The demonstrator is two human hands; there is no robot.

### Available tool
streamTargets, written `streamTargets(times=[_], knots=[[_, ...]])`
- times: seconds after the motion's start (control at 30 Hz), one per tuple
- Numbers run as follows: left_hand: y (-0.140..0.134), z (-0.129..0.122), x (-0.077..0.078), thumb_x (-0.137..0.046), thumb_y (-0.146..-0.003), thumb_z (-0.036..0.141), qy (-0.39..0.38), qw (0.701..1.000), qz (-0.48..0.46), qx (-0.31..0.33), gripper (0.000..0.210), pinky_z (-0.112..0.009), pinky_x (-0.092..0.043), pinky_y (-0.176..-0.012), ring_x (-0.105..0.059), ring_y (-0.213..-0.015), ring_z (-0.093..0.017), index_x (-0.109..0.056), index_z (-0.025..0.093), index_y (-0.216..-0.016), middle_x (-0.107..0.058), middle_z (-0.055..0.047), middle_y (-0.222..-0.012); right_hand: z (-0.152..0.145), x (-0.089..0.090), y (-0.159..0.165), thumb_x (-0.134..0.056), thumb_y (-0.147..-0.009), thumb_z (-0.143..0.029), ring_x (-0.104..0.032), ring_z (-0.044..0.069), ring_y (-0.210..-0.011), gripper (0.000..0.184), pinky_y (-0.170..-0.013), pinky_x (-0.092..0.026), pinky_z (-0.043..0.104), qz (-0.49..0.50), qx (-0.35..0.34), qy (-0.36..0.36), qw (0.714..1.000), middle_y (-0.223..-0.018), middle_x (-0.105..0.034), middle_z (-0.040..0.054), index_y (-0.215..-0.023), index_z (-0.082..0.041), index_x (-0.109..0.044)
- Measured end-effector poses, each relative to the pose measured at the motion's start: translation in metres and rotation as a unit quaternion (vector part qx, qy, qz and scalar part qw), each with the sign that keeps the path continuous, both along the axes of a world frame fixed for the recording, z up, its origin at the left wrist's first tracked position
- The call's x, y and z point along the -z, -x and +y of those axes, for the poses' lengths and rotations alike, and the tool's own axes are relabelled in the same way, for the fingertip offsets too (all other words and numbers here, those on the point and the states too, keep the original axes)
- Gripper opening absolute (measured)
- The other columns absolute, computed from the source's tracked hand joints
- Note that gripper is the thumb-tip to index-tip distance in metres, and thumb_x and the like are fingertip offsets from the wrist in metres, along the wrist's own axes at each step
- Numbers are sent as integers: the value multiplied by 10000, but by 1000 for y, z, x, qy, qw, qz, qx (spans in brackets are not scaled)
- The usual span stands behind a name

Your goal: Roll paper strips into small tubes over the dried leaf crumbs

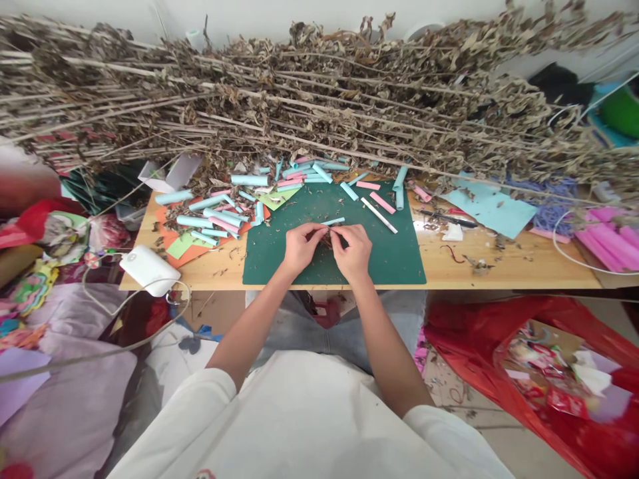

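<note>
Over the green cutting mat [279,259], my left hand [303,247] and my right hand [353,250] meet with fingertips pinched together. Brown dried leaf bits show between and under the fingers, but what exactly they grip is too small to make out. Just beyond the fingertips is a thin light-blue paper roll [334,221]; whether the fingers touch it, I cannot tell. To the right of the hands a white stick [379,215] lies aslant on the mat, beside a pink paper roll [383,202]. Leaf crumbs are scattered over the mat.
Dried leafy stalks [279,100] are heaped across the back. Several blue and pink paper rolls [249,180] lie at the left. A white power bank [150,270] with a cable sits at the left edge. Right are blue paper [494,206] and a red bag [469,332] of scraps.
</note>
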State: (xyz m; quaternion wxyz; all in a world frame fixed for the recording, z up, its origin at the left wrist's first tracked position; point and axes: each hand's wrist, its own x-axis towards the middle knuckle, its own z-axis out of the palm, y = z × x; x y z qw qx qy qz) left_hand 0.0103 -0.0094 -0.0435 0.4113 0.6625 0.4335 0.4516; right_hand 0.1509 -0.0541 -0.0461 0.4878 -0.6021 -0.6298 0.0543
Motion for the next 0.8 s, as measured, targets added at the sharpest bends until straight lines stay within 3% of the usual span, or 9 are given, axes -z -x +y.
streamTargets(times=[0.3,0.47,0.67,0.8], knots=[[-1,-1,-5,-585,-927,382,-56,998,27,26,252,-304,-506,-756,-648,-798,-169,-754,203,-877,-721,-52,-865,0,1,3,-507,-929,-237,-569,243,-877,153,-811,-434,390,-56,41,22,997,-876,-699,75,-888,-211,-652],[1,-1,-8,-596,-920,399,-50,998,39,-2,265,-279,-477,-687,-600,-723,-148,-745,192,-845,-695,-36,-807,0,2,1,-515,-919,-233,-567,246,-872,153,-815,-439,392,-42,67,21,997,-865,-699,71,-871,-215,-659],[1,-1,-8,-615,-909,409,-52,999,15,-2,267,-285,-475,-695,-609,-744,-152,-762,195,-850,-690,-43,-813,-1,-4,2,-539,-911,-238,-593,242,-945,195,-833,-452,391,-47,47,2,998,-972,-698,73,-1020,-227,-701],[0,0,-6,-601,-916,425,-46,999,18,18,285,-290,-479,-693,-607,-741,-153,-761,197,-855,-687,-44,-815,-1,-4,3,-602,-902,-311,-605,235,-930,148,-827,-452,390,-48,41,-1,998,-934,-698,59,-960,-243,-719]])
